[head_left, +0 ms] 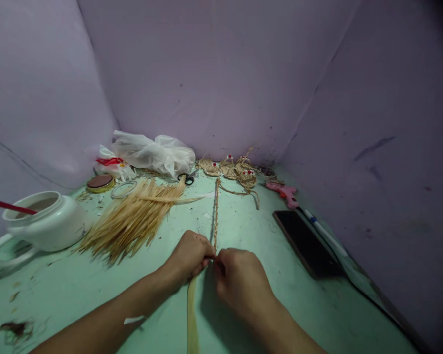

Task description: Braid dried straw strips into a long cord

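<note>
My left hand (189, 256) and my right hand (241, 281) meet at the middle of the pale green table (77, 290), both with fingers pinched together on a straw braid (216, 211). The thin plaited braid runs straight away from my fingers toward the back wall. A flat loose straw strip (192, 314) hangs from under my left hand toward the near edge.
A bundle of straw strips (133, 221) lies to the left, beside a white jar (47, 223) with a red stick in it. Scissors (186, 178), a plastic bag (153, 153) and small woven straw pieces (231, 169) sit at the back. A pink glue gun (286, 192) and a dark phone (306, 243) lie right.
</note>
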Demonstrator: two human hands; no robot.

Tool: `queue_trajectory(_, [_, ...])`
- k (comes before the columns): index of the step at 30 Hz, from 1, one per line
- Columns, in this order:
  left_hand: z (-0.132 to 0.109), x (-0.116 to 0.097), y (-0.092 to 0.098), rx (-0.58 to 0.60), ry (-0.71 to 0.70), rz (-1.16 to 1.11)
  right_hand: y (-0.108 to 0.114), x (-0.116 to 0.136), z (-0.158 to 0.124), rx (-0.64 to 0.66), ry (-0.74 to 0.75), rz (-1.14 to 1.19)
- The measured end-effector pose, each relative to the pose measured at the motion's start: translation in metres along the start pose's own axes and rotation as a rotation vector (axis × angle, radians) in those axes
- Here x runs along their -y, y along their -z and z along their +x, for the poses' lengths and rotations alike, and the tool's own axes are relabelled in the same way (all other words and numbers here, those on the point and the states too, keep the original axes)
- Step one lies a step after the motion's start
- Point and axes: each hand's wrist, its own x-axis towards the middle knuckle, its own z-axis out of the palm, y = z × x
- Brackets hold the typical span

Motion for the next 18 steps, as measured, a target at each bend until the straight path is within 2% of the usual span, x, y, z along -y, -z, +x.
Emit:
queue_trajectory(4, [0.002, 0.003, 0.002, 0.037, -0.075, -0.041, -0.011, 0.011, -0.009, 0.057, 0.052, -0.097])
queue_trajectory(7, [0.002, 0.001, 0.007, 0.065, -0.109, -0.051, -0.006, 0.007, -0.008, 0.041, 0.104, -0.036])
queue_trajectory(9, [0.0, -0.003, 0.011, 0.104, -0.089, -0.068, 0.004, -0.002, -0.002, -0.01, 0.084, 0.112])
queue_trajectory(12, [-0.006, -0.012, 0.017, 0.141, -0.065, -0.092, 0.017, -0.016, 0.012, -0.205, -0.122, 0.454])
queue_trajectory(13, [-0.007, -0.013, 0.018, 0.147, -0.062, -0.097, 0.018, -0.019, 0.017, -0.196, -0.183, 0.614])
queue_trajectory(14, [-0.008, -0.014, 0.018, 0.152, -0.06, -0.096, 0.018, -0.02, 0.021, -0.127, -0.241, 0.794])
queue_trajectory(16, [-0.007, -0.013, 0.019, 0.155, -0.07, -0.08, 0.014, -0.017, 0.026, 0.123, -0.331, 1.106])
queue_trajectory(18, [-0.004, -0.01, 0.02, 0.151, -0.1, -0.044, 0.006, -0.012, 0.027, 0.291, -0.376, 1.238])
